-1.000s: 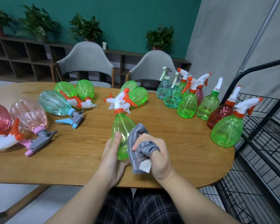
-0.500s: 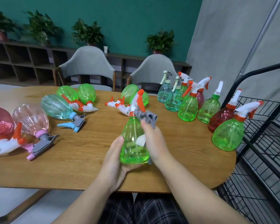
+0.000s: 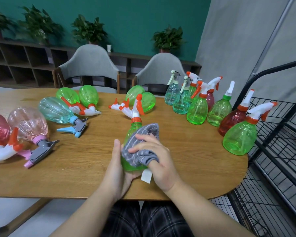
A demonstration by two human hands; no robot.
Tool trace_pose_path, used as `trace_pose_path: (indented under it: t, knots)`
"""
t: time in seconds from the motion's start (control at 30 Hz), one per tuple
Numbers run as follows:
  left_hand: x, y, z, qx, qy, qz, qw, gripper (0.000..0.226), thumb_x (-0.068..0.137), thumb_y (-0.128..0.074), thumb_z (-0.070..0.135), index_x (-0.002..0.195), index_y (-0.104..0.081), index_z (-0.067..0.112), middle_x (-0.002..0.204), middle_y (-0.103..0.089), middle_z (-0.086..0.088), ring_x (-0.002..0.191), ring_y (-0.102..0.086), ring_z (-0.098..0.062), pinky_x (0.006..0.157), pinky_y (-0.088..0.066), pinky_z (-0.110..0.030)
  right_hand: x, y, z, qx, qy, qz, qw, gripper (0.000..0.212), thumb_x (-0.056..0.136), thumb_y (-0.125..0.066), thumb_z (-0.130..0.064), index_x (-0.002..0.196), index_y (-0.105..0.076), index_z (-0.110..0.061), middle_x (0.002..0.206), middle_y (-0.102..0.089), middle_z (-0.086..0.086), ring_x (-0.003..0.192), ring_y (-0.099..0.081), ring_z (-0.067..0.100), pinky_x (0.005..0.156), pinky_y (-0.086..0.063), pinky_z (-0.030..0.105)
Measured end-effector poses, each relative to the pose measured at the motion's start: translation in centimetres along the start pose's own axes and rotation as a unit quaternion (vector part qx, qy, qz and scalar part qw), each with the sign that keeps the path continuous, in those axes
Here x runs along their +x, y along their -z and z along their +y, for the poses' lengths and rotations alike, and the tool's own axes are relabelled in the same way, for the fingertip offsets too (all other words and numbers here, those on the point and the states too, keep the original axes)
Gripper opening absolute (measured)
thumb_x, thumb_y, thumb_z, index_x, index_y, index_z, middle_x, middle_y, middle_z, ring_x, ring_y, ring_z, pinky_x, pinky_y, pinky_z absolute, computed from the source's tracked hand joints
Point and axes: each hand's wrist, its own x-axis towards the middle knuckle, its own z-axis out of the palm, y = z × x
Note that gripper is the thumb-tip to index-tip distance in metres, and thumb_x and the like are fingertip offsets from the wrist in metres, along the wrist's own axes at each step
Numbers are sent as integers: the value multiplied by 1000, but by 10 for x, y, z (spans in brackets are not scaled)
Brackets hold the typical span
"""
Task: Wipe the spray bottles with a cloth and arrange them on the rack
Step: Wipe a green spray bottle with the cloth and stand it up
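A green spray bottle [image 3: 133,127] with an orange collar and white trigger head stands upright near the table's front edge. My left hand [image 3: 118,170] grips its base from the left. My right hand [image 3: 158,157] holds a grey cloth [image 3: 141,147] wrapped over the bottle's body, fingers curled into the fabric. A white label hangs from the cloth below my right hand. Much of the bottle's body is hidden by cloth and hands. The black wire rack [image 3: 278,151] stands at the table's right end.
Several bottles lie on their sides on the wooden table [image 3: 85,161]: pink ones [image 3: 26,124] at the left, a teal one [image 3: 55,111], green ones [image 3: 88,96] behind. Several upright bottles [image 3: 197,109] cluster at the right, a green one [image 3: 240,136] nearest the rack. Two grey chairs stand behind.
My right hand slid the cloth from the bottle's neck down onto its body. The bottle stayed upright in my left hand.
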Motion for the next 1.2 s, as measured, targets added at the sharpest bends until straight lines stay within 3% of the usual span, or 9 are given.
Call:
trace_pose_path:
  t: [0.2, 0.3, 0.37, 0.43, 0.53, 0.73, 0.87, 1.0, 1.2]
  knots:
    - [5, 3, -2, -1, 1, 58, 998, 103, 54, -88, 59, 135, -52, 6, 128, -61, -24, 108, -65, -33, 73, -59, -43, 4, 4, -17, 204, -93, 34, 974, 24, 63, -50, -26, 55, -62, -7, 64, -62, 7, 68, -55, 24, 80, -44, 27]
    - [6, 8, -3, -16, -1, 46, 999, 76, 66, -75, 55, 127, -59, 12, 112, -71, -15, 91, -70, -26, 61, -61, -38, 25, 18, -28, 438, -248, 184, 845, 44, 85, -42, -24, 44, -55, -13, 48, -53, 6, 51, -53, 21, 68, -43, 33]
    - [4, 8, -2, -19, -2, 26, 999, 71, 66, -71, 58, 123, -60, 17, 106, -73, -12, 87, -72, -25, 57, -60, -35, 38, 27, -23, 478, -279, 261, 791, 42, 98, -37, -26, 69, -63, -11, 70, -65, 9, 68, -63, 20, 80, -47, 36]
    - [5, 8, -2, -22, 0, 10, 1000, 73, 65, -73, 60, 121, -61, 15, 106, -73, -13, 86, -73, -25, 57, -60, -35, 46, 27, -24, 436, -283, 268, 812, 30, 100, -41, -31, 93, -64, -13, 95, -71, 8, 88, -66, 20, 83, -50, 36]
    - [5, 6, -3, -17, 1, 5, 1000, 63, 82, -54, 52, 128, -57, 10, 108, -73, -13, 86, -73, -23, 61, -60, -36, 46, 13, -21, 336, -277, 174, 883, 27, 100, -44, -30, 92, -65, -15, 82, -72, 2, 78, -69, 16, 73, -53, 32]
    - [7, 6, -3, 17, -13, 14, 1000, 53, 86, -46, 47, 128, -60, 17, 119, -69, -13, 96, -69, -21, 78, -56, -44, 32, -8, -11, 32, -186, 27, 982, 50, 92, -42, -31, 142, -43, -31, 140, -39, -30, 140, -25, -1, 119, -19, 34]
    - [7, 7, -3, 14, -3, 26, 1000, 44, 101, -33, 40, 126, -61, 17, 120, -68, -14, 101, -67, -22, 84, -53, -48, 23, -8, -6, 6, -125, 33, 992, 46, 81, -40, -18, 119, -65, -21, 118, -46, -34, 125, -27, -23, 111, -22, 17]
    - [7, 6, -2, -16, 10, 30, 999, 47, 100, -29, 39, 121, -63, 14, 114, -70, -13, 97, -70, -20, 73, -60, -36, 10, -11, -3, -10, -40, 25, 999, 45, 67, -42, -20, 98, -74, -14, 111, -56, -31, 125, -40, -13, 111, -25, 24]
    - [4, 4, 0, -29, 32, 20, 999, 75, 81, -40, 64, 125, -61, 7, 119, -68, -20, 102, -70, -26, 72, -60, -32, -8, -12, -2, -59, 82, -14, 995, 38, 61, -40, -25, 68, -71, -5, 85, -73, 8, 103, -63, 11, 110, -27, 26]
